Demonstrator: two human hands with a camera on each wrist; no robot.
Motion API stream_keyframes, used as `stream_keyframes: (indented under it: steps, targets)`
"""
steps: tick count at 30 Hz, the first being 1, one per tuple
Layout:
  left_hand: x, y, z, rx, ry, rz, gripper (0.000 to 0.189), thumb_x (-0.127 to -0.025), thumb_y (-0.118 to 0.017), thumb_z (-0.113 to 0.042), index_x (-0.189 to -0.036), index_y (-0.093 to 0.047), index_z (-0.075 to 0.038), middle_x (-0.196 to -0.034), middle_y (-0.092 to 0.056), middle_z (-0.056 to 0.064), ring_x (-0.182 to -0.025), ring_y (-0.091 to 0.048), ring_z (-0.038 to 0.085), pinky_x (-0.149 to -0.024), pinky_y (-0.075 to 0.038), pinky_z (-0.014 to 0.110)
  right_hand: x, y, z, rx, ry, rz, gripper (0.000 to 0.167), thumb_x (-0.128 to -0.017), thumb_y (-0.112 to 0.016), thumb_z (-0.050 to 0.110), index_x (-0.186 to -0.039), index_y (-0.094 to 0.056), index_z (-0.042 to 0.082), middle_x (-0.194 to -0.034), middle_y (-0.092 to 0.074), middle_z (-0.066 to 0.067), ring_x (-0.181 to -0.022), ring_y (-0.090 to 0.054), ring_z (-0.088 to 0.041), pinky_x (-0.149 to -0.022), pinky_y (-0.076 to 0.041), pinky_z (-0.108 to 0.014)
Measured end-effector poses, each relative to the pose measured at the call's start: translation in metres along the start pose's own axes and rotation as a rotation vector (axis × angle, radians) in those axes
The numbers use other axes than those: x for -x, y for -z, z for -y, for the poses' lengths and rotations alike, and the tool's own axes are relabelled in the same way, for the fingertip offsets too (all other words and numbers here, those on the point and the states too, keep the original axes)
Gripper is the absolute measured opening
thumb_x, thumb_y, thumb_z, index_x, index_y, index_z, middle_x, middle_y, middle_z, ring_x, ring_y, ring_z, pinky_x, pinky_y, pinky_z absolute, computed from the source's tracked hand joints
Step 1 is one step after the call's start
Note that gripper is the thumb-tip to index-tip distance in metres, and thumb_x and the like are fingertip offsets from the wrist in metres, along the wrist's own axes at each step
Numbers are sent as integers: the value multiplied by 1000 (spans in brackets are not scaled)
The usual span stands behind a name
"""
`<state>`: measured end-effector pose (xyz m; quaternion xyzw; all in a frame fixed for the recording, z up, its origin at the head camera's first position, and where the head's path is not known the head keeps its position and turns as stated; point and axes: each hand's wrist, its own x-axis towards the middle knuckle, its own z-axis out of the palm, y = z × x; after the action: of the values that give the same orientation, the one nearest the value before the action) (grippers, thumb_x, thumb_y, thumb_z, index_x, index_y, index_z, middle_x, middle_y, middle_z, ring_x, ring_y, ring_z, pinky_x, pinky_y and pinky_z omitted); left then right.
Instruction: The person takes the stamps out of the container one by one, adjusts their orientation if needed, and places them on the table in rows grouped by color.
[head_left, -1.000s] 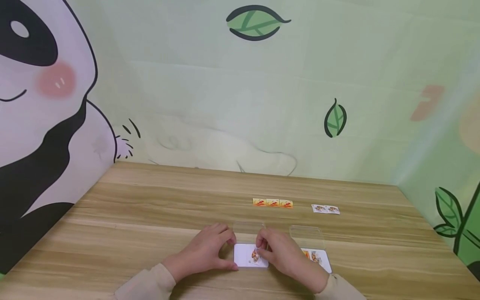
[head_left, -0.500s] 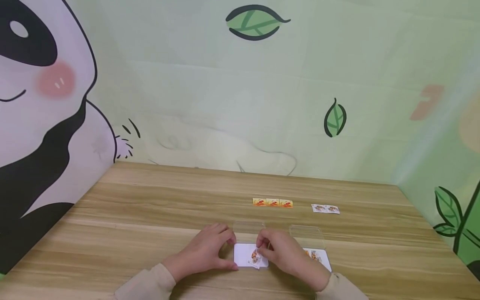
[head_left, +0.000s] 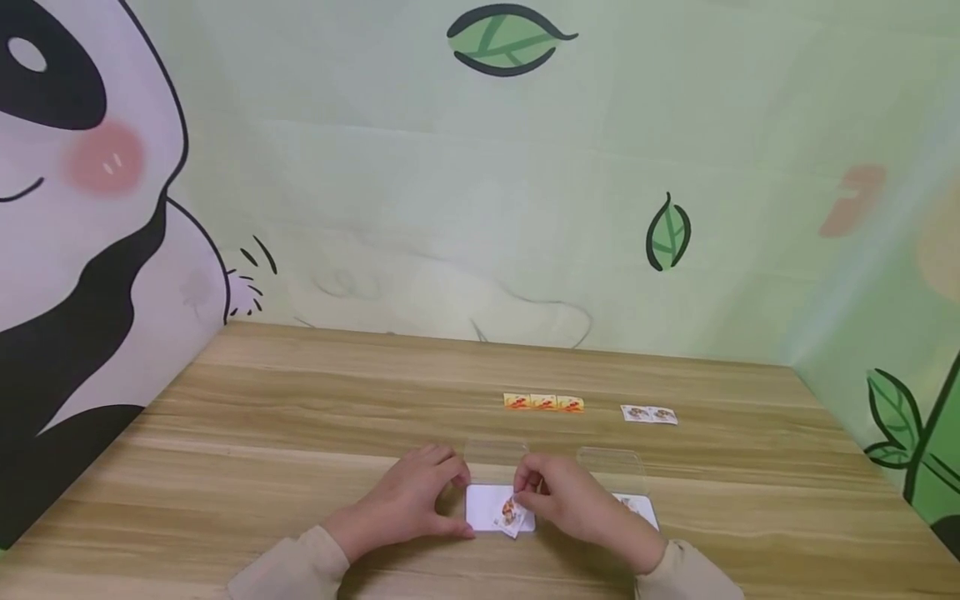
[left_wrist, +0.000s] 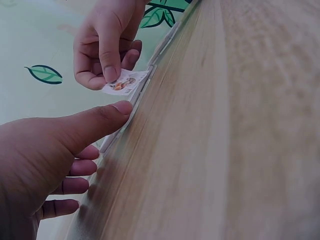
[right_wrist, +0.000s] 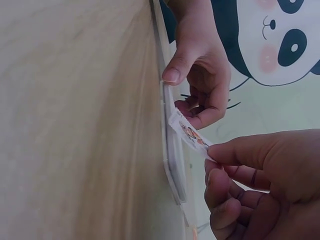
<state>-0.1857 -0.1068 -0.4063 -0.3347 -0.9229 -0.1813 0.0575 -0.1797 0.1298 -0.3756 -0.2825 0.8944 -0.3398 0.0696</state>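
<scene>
My right hand (head_left: 573, 504) pinches a small white stamp (head_left: 510, 514) with a coloured picture and a serrated edge, between thumb and fingers. The stamp is tilted over the right part of a shallow white box (head_left: 480, 507); its lower edge touches or nearly touches the box, as the right wrist view shows the stamp (right_wrist: 190, 134) slanting up from it. My left hand (head_left: 416, 498) holds the box at its left end, thumb at the near corner and fingers at the far one. A clear lid (head_left: 497, 452) stands behind the box.
A second white box (head_left: 643, 510) with a clear lid (head_left: 611, 467) lies to the right, partly hidden by my right forearm. Farther back are a row of yellow-red stamps (head_left: 543, 402) and a pair of white stamps (head_left: 648, 414). A printed wall (head_left: 420, 167) rises behind the table.
My right hand has turned and lifted the stamp slightly, so that it now tilts past the box's near edge. The left hand keeps its place, and the head view has shifted a little.
</scene>
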Motion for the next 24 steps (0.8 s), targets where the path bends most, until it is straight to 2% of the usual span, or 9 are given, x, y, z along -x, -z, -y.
stream_keyframes:
  steps: [7,24]
  targets:
    - [0,0,-1,-5,-4,0,47,-70,-79,-53,-98,-60,-20,-96,-56,-10,-93,-51,8,-86,-47,34,3,7,3,-104,-43,34,4,-90,-61,7,-86,-60,7,-74,-55,1,-60,-47,-2,-52,-41,-17]
    - [0,-1,0,0,24,9,48,-69,-79,-52,-98,-60,-20,-96,-56,-11,-95,-50,9,-88,-46,36,3,20,-3,-228,-17,63,5,-91,-60,5,-88,-59,2,-76,-57,-4,-58,-50,-6,-50,-47,-21]
